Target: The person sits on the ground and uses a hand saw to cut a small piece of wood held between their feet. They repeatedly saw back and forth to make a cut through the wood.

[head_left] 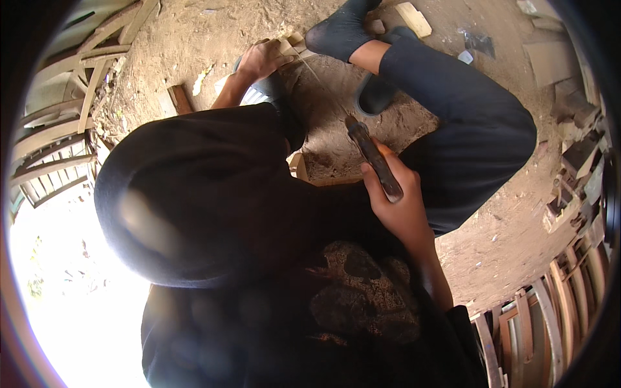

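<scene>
My right hand (398, 187) is wrapped round the dark handle (374, 158) of a tool with a long, thin, pale blade (321, 81). The blade slants away to the upper left, and its far end reaches a small piece of pale wood (290, 46). Bent over that wood on the ground is my left hand (261, 59), its fingers closed against the piece. My foot in a dark sock (339, 33) rests right beside the wood, seemingly touching it. Whether the blade's edge bites into the wood is too small to tell.
A dark slipper (376, 96) lies on the dirt floor (475, 255) between my bent legs. Wood offcuts (414, 19) are scattered about, one brown block (179, 100) at left. Curved wooden parts (543, 323) stack at lower right, and wooden frames (58, 116) stand at left.
</scene>
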Demonstrator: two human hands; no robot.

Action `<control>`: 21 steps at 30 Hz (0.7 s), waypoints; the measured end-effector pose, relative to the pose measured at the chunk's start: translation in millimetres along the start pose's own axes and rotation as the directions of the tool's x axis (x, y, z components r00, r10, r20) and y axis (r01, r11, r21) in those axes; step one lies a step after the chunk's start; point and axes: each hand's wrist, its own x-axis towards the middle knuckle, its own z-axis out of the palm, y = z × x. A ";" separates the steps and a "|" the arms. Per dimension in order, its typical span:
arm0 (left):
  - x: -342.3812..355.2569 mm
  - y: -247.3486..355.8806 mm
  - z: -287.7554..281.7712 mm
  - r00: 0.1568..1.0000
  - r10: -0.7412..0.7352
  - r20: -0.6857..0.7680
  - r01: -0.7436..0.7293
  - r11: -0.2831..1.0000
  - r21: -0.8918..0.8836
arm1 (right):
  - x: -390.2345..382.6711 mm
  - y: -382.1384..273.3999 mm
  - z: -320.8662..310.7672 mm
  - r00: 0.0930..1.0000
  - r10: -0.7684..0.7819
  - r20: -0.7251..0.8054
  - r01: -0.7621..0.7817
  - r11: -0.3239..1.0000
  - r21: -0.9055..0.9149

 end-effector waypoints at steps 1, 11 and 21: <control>1.8 0.6 1.0 1.000 0.003 -0.002 -0.003 0.999 -0.039 | -5.6 -2.3 -1.8 0.999 0.043 0.015 -0.043 0.999 -0.013; 7.5 6.2 -26.7 0.978 0.112 0.173 -0.054 0.950 -0.307 | 9.2 -40.8 -2.8 0.996 0.064 0.064 -0.058 0.995 -0.086; -23.3 51.3 -13.8 0.999 -0.054 0.001 0.050 0.935 0.352 | 19.8 -25.4 8.1 0.997 0.024 0.067 -0.018 0.995 -0.099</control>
